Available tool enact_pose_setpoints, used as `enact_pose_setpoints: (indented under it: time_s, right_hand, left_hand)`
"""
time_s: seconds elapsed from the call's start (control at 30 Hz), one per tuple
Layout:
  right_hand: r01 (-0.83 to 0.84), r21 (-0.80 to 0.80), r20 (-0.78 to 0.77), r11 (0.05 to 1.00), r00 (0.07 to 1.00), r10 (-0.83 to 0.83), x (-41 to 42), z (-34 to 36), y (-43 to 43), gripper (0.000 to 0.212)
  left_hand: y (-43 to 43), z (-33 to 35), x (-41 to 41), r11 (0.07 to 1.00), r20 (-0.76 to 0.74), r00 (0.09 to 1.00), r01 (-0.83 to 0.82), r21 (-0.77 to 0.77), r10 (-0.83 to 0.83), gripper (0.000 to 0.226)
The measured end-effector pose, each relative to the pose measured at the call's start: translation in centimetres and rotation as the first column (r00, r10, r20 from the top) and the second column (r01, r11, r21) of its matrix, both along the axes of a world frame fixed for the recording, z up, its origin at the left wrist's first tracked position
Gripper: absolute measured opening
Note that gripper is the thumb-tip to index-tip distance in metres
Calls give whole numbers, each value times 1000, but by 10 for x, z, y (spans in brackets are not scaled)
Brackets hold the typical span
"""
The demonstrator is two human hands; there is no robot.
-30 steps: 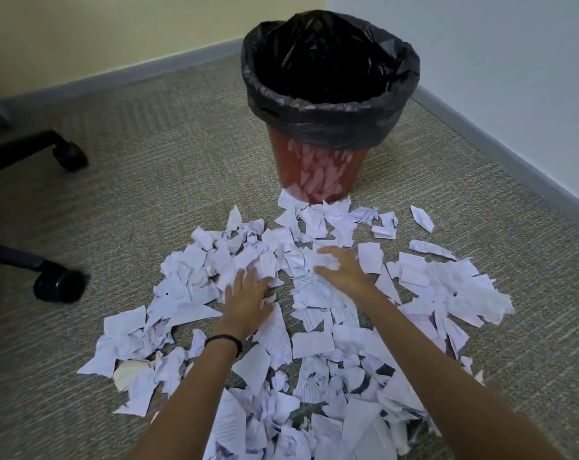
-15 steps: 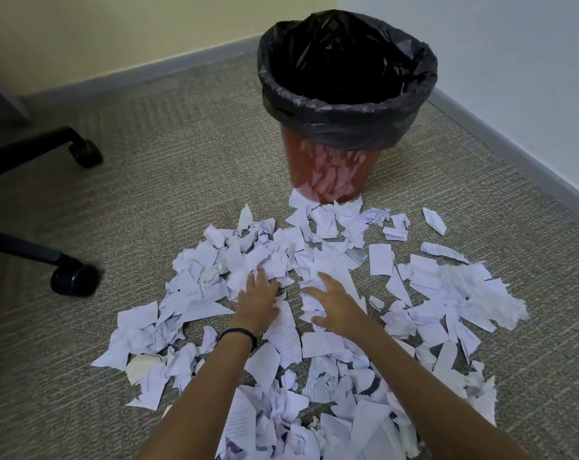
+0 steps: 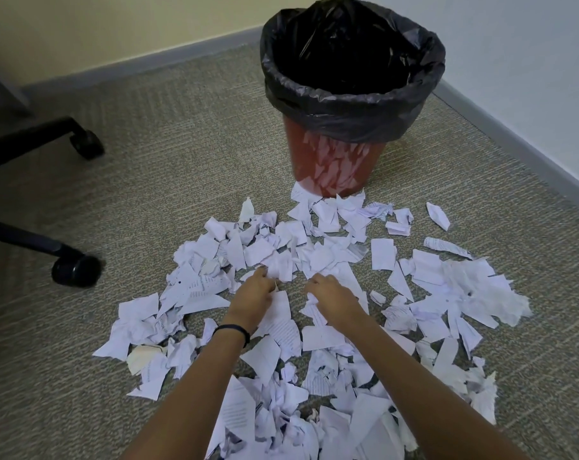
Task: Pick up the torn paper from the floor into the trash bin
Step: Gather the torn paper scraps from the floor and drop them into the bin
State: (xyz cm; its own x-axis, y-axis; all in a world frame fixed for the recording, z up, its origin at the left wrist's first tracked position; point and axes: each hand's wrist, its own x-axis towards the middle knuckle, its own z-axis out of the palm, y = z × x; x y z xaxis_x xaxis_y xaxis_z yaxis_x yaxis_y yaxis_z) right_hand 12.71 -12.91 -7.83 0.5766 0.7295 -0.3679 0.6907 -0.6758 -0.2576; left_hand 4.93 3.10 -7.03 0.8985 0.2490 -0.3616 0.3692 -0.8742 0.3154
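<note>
Left hand (image 3: 253, 293): grip curled round torn paper (image 3: 382, 254) on the floor (image 3: 182, 161).
Right hand (image 3: 331, 295): grip likewise curled round torn paper.
Trash bin (image 3: 334, 167): upright, touching the far scraps.

The left forearm (image 3: 198, 386) and right forearm (image 3: 411, 373) reach forward and down, drawing closer toward the wrists. The left hand (image 3: 253, 295) and right hand (image 3: 334, 298) are palm down, knuckles up, close together without touching, fingers (image 3: 316, 283) curled under, tips hidden
</note>
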Motion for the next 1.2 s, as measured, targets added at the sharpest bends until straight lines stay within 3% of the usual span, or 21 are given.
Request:
enact_pose_setpoints:
  time_s: [0.03, 0.17, 0.23, 0.33, 0.43, 0.53, 0.63, 0.73, 0.8, 0.87, 0.97, 1.03, 1.1, 1.2]
  right_hand:
    - [14, -1, 2, 1000, 1000, -14, 1, 0, 0, 47]
    - [57, -8, 1, 998, 998, -57, 4, 5, 1, 43]
    - [71, -19, -10, 997, 997, -71, 5, 11, 3, 42]
    - [58, -40, -38, 997, 997, -60, 5, 18, 1, 24]
    - [99, 0, -87, 995, 991, -98, 6, 23, -5, 27]
    - [218, 93, -172, 972, 965, -200, 15, 42, -12, 32]
    - [379, 272, -285, 884, 910, -302, 31, 76, -15, 33]
    - [544, 470, -377, 695, 836, -399, 51, 117, -13, 37]
    - [652, 600, -503, 463, 758, -416, 62, 147, -13, 25]
    - [749, 622, -659, 228, 658, -364, 70, 179, -12, 15]
    - [871, 479, -878, -112, 477, -44, 91, 219, -6, 16]
    - [906, 283, -900, -314, 364, 240, 112, 241, 2, 13]
    - [888, 156, -895, -432, 312, 318, 133, 255, 11, 9]
    - [874, 89, -919, -478, 257, 299, 159, 258, 32, 7]
  left_hand:
    - [1, -1, 0, 1000, -5, 1000, 5, 1, -5, 12]
    - [1, 0, 0, 999, -18, 999, 46, 24, -46, 43]
    - [-1, 4, -1, 997, -24, 997, 71, 18, -70, 46]
    - [-3, 11, 1, 998, -24, 998, 61, 12, -60, 48]
    - [-5, 14, 6, 998, 40, 999, -20, -58, 22, 46]
    - [-11, 19, 9, 947, 178, 967, -122, -297, 180, 42]
    - [-22, 43, 12, 704, 129, 902, -225, -674, 412, 30]
    - [-26, 73, 26, 510, 97, 814, -261, -820, 573, 13]
    - [-27, 96, 42, 418, 85, 747, -271, -867, 660, 20]
    - [-31, 126, 59, 348, 99, 697, -225, -910, 710, 31]
    - [-34, 177, 87, 219, 132, 637, -60, -974, 759, 28]
    - [-28, 208, 109, 123, 127, 598, 48, -991, 791, 24]
    - [-22, 232, 133, 60, 107, 557, 102, -993, 824, 21]
    - [-19, 253, 166, -67, -1, 487, 118, -991, 873, 12]
